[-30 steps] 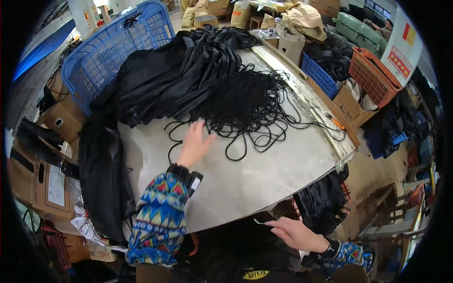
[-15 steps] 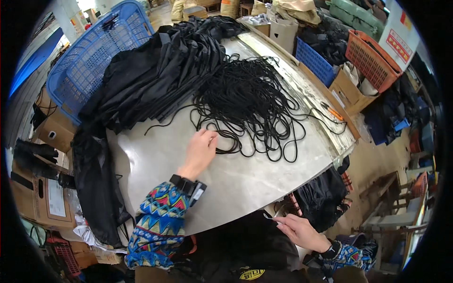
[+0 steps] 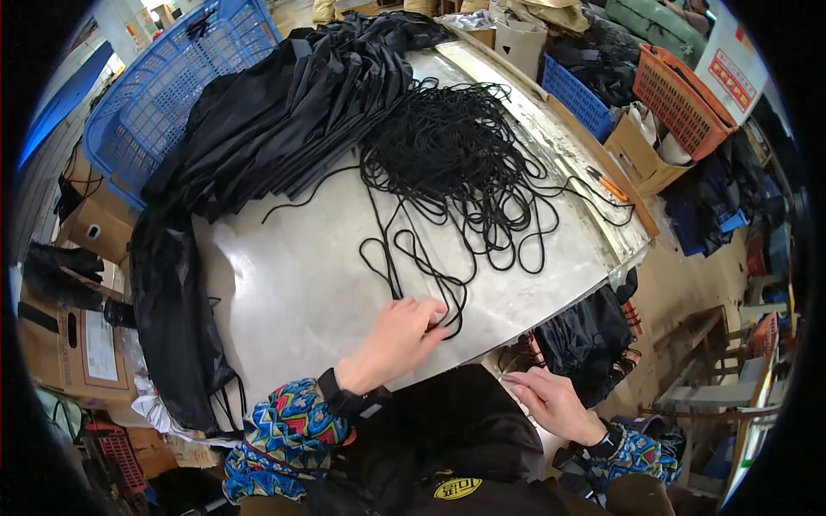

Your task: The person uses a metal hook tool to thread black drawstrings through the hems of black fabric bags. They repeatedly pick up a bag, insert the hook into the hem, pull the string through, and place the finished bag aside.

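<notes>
A tangled heap of thin black cord [image 3: 447, 146] lies on the pale metal-topped table [image 3: 292, 292], several loops trailing toward me. My left hand [image 3: 397, 340] is closed on strands of this cord near the table's front edge, with the pinch partly hidden by the fingers. Off the front edge, to the right, my right hand [image 3: 555, 406] is closed around a small, thin, metallic-looking piece [image 3: 511, 378]; its kind is too small to make out. Folded black fabric [image 3: 292, 120] is piled beside the cord and hangs over the table's left side.
A blue plastic basket [image 3: 163, 95] leans at the far left. An orange-handled cutter [image 3: 613, 188] rests on the worn right-hand strip. Beyond that stand a blue crate [image 3: 578, 99], a cardboard box [image 3: 641, 159] and an orange crate [image 3: 684, 103]. Black bundled material [image 3: 585, 344] sits below the right edge.
My left hand has come toward me and to the right, pulling cord loops out of the heap. My right hand has shifted slightly upward, still holding the small piece.
</notes>
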The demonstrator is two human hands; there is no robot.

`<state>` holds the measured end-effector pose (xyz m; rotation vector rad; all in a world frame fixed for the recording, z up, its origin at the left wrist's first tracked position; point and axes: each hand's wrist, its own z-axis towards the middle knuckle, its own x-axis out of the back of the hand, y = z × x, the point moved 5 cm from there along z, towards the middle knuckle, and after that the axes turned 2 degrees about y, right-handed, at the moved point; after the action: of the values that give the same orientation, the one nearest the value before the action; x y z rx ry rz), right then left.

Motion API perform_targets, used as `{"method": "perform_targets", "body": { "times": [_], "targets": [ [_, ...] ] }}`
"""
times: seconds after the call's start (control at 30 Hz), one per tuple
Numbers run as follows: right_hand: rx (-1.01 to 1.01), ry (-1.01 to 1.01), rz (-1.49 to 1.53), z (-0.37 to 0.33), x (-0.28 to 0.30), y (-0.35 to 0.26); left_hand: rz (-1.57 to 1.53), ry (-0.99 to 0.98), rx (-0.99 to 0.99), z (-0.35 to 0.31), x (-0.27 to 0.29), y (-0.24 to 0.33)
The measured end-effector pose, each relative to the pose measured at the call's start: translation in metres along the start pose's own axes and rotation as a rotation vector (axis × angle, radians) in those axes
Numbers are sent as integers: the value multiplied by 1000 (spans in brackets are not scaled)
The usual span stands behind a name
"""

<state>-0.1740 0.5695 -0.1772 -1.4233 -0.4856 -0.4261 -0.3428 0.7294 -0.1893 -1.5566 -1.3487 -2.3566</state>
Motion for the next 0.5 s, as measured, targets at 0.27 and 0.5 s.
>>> {"method": "perform_targets", "body": {
  "times": [0.27,0.5],
  "targets": [
    [-83,-118,204,39,-8,-46,-531,-71,78,-61,8,65],
    [141,-327,211,37,-38,-52,-696,-255,210,-105,48,84]
  ]
}}
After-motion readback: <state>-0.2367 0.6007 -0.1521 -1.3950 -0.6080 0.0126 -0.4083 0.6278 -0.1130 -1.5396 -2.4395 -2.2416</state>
